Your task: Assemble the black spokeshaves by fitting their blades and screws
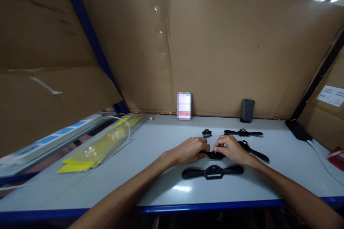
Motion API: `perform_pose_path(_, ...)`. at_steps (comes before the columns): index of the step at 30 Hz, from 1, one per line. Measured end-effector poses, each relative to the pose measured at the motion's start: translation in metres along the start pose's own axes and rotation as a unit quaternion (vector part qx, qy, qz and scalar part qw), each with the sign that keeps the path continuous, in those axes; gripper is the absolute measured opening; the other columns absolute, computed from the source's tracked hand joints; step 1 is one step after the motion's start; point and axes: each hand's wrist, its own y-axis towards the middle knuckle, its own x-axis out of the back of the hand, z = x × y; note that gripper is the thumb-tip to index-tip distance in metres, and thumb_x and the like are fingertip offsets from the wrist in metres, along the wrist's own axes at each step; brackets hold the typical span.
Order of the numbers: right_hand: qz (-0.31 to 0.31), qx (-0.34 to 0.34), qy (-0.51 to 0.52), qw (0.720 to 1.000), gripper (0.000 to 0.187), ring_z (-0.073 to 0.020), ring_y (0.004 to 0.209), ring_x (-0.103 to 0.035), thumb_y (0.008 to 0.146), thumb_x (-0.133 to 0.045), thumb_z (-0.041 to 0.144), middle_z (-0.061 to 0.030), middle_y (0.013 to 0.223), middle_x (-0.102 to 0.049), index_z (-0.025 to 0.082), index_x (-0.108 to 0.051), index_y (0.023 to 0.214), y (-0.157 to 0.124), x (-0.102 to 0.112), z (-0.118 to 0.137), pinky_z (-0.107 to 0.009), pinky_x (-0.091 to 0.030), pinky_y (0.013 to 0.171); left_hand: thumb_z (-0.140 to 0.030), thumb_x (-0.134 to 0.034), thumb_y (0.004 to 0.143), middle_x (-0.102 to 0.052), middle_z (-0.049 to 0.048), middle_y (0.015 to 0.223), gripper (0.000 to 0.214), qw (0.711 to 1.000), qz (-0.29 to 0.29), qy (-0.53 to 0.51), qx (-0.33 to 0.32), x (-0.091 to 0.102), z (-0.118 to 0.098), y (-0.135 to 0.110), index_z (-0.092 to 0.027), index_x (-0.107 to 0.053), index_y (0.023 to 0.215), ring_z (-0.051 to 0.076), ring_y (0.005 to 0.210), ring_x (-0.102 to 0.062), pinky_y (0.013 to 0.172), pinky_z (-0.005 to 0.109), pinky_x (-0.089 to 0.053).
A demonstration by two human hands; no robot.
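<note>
On the table, a black spokeshave (215, 155) lies between my hands, its handles mostly covered by them. My left hand (192, 149) holds its left end with curled fingers. Over its middle, my right hand (228, 146) is closed in a pinch; something small and pale shows at the fingertips, too small to name. Nearer me is another spokeshave body (214, 172) with an open slot. Behind the right hand lie two more spokeshaves, one farther back (243, 133) and one slanting out beside the wrist (256, 151). A small black clamp-like part (206, 133) rests beyond my left fingers.
Two phones lean on the cardboard wall (215, 50), one lit (184, 106) and one dark (247, 111). At left are a yellow plastic packet (102, 143), a white cable and a power strip (61, 136). A black box (298, 130) with a cable stands right. A blue edge (209, 208) runs along the front.
</note>
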Motion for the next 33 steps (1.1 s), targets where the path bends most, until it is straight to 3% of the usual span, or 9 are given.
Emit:
perform_pose_path(6,0.001,-0.003,-0.104,0.995,0.01,-0.0156,0.075,-0.061,0.088,-0.072,0.013,-0.0021,0.083,-0.07,0.02,-0.079,0.085,-0.002,0.001,0.008,-0.026,-0.04,0.071,-0.011,-0.061,0.09,-0.066,0.0027,0.092,0.011,1.0,-0.003,-0.018,-0.006,-0.004,0.002,0.001,-0.021,-0.067,0.091,0.02,0.085,-0.064,0.071,0.028,-0.04)
perform_pose_path(11,0.017,0.012,-0.118,0.993,0.011,-0.0153,0.077,-0.062,0.089,-0.07,0.013,-0.0019,0.083,-0.069,0.019,-0.078,0.085,-0.003,-0.001,0.009,-0.026,-0.041,0.072,-0.012,-0.06,0.09,-0.065,0.0022,0.089,0.011,0.999,-0.003,-0.037,-0.008,-0.007,0.003,0.002,-0.02,-0.066,0.091,0.019,0.081,-0.062,0.07,0.027,-0.039)
perform_pose_path(16,0.013,-0.001,-0.076,0.997,0.011,-0.0134,0.07,-0.059,0.086,-0.071,0.011,-0.0004,0.077,-0.069,0.019,-0.077,0.08,0.0,-0.001,0.006,-0.025,-0.039,0.069,-0.012,-0.062,0.09,-0.066,0.0025,0.092,0.01,0.999,0.006,-0.035,0.004,-0.007,0.004,0.002,-0.021,-0.066,0.093,0.019,0.083,-0.062,0.071,0.028,-0.039)
perform_pose_path(23,0.05,-0.115,0.09,0.988,0.01,-0.0145,0.065,-0.063,0.082,-0.07,0.008,0.0006,0.067,-0.07,0.016,-0.075,0.079,0.006,0.0,0.003,-0.023,-0.042,0.063,-0.014,-0.064,0.09,-0.065,0.0021,0.094,0.01,0.999,0.018,-0.032,0.023,-0.005,0.001,0.003,-0.022,-0.065,0.095,0.02,0.085,-0.062,0.07,0.028,-0.039)
perform_pose_path(28,0.032,-0.095,-0.06,0.993,0.007,-0.0152,0.071,-0.063,0.086,-0.072,0.016,0.0002,0.073,-0.072,0.019,-0.073,0.079,0.002,0.006,0.012,-0.024,-0.037,0.065,-0.014,-0.064,0.089,-0.067,0.0022,0.097,0.011,0.999,0.014,-0.037,0.032,-0.003,-0.002,0.004,-0.022,-0.065,0.097,0.02,0.087,-0.062,0.072,0.029,-0.04)
perform_pose_path(33,0.053,-0.077,-0.213,0.973,0.011,-0.0194,0.087,-0.067,0.097,-0.062,0.025,-0.0048,0.091,-0.076,0.019,-0.071,0.092,-0.005,0.006,0.025,-0.027,-0.036,0.07,-0.013,-0.062,0.089,-0.067,0.002,0.094,0.01,0.999,0.005,-0.037,0.018,-0.005,0.001,0.004,-0.021,-0.065,0.094,0.019,0.083,-0.062,0.07,0.029,-0.04)
